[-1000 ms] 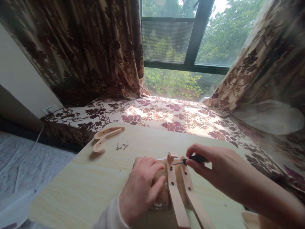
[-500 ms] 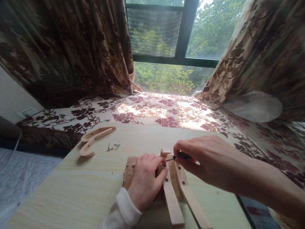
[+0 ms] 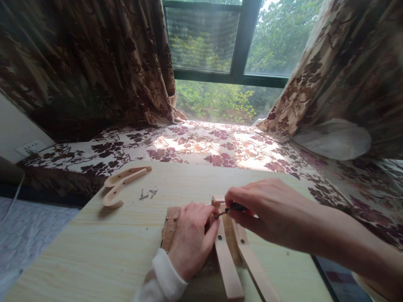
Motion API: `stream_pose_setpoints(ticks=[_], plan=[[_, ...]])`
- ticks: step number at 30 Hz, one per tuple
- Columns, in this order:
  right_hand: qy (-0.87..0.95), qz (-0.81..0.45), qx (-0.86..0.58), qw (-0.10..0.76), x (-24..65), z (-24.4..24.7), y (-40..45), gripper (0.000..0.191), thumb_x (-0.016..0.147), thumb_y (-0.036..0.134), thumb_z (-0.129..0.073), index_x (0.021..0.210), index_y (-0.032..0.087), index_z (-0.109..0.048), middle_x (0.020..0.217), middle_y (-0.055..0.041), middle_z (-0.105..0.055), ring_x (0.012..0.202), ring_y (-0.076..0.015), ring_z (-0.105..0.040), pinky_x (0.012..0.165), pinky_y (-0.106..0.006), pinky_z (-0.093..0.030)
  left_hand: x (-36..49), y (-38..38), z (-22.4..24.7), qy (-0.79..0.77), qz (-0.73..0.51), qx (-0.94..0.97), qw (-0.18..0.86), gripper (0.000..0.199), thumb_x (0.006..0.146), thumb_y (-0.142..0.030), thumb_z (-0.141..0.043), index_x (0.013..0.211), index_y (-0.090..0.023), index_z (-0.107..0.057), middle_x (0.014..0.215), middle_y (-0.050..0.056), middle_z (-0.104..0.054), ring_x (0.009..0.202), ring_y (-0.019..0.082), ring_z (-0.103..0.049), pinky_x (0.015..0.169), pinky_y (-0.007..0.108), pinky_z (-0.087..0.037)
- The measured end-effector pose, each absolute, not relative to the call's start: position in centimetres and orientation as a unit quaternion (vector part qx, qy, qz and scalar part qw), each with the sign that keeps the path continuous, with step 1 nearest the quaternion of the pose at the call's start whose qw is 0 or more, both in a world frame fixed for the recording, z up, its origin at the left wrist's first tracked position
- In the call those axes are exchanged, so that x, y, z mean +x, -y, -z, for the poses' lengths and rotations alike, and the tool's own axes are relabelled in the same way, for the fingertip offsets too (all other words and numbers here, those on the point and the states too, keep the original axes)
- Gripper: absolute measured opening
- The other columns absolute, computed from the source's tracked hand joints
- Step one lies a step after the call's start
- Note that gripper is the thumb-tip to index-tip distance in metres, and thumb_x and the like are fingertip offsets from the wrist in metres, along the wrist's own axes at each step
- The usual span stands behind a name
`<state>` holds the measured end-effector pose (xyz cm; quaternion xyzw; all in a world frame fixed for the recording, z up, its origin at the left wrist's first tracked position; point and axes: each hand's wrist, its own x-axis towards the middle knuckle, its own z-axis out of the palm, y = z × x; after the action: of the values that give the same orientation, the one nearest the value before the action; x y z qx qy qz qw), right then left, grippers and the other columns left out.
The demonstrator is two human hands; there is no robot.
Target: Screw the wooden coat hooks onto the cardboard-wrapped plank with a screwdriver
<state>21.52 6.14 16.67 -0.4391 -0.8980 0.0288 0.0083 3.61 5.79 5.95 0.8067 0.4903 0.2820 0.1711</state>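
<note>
Two pale wooden hooks lie side by side across a brown taped block (image 3: 170, 228). My left hand (image 3: 193, 239) is bent over the block, its thumb and fingertips pressed at the left edge of the nearer-left wooden hook (image 3: 228, 268), beside its upper screw hole. My right hand (image 3: 264, 207) grips a dark-handled screwdriver (image 3: 236, 206), whose thin shaft points left to that hole. A dark screw head shows lower on this hook. Partly under my right hand is the other wooden hook (image 3: 256, 268), with a dark screw spot visible.
Two more curved wooden hooks (image 3: 126, 184) lie at the table's back left, with several loose screws (image 3: 147, 193) beside them. Behind the wooden table (image 3: 94, 247) is a ledge with floral cloth (image 3: 189, 142). A dark flat object (image 3: 335, 277) stands by the right edge.
My right hand and the screwdriver have moved slightly left and down, bringing the shaft tip to the upper hole. The view has shifted a little.
</note>
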Motion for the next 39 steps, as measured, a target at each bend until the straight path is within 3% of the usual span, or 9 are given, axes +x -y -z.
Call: stream_pose_setpoints(ticks=[11, 20, 32, 39], plan=[[0.91, -0.013, -0.414, -0.009, 21.1, -16.8, -6.3, 0.016, 0.092, 0.025, -0.044, 0.079, 0.021, -0.053, 0.066, 0.0003, -0.061, 0.057, -0.0131, -0.049, 0.053, -0.028, -0.022, 3.6, -5.9, -5.8, -0.488, -0.292, 0.803, 0.177, 0.009, 0.084, -0.015, -0.054, 0.078, -0.02, -0.057, 0.076, 0.0, -0.059, 0.078, 0.019, -0.05, 0.075, 0.034, -0.034], [0.912, -0.01, -0.41, -0.003, 19.1, -17.1, -7.2, 0.021, 0.093, 0.026, -0.042, 0.074, 0.02, -0.047, 0.059, 0.0016, -0.053, 0.051, -0.0116, -0.036, 0.05, -0.027, -0.019, 3.5, -6.1, -5.2, -0.496, -0.293, 0.799, 0.171, 0.013, 0.086, -0.015, -0.052, 0.074, -0.02, -0.055, 0.074, -0.001, -0.058, 0.075, 0.018, -0.051, 0.074, 0.034, -0.035], [0.925, 0.008, -0.378, 0.033, 17.4, -16.6, -8.4, 0.013, 0.086, 0.017, -0.049, 0.073, 0.019, -0.049, 0.058, 0.002, -0.053, 0.049, -0.0107, -0.035, 0.048, -0.028, -0.015, 2.2, -6.2, -5.3, -0.534, -0.275, 0.787, 0.138, 0.013, 0.083, -0.013, -0.052, 0.073, -0.021, -0.055, 0.074, 0.001, -0.058, 0.076, 0.02, -0.051, 0.073, 0.036, -0.036], [0.901, -0.032, -0.431, 0.042, 17.4, -16.5, -9.3, 0.009, 0.084, 0.021, -0.052, 0.075, 0.018, -0.052, 0.061, 0.0007, -0.057, 0.053, -0.0096, -0.036, 0.05, -0.026, -0.017, 2.8, -6.2, -4.7, -0.547, -0.278, 0.779, 0.129, 0.013, 0.084, -0.014, -0.05, 0.075, -0.021, -0.056, 0.074, 0.001, -0.059, 0.076, 0.021, -0.052, 0.073, 0.037, -0.037]])
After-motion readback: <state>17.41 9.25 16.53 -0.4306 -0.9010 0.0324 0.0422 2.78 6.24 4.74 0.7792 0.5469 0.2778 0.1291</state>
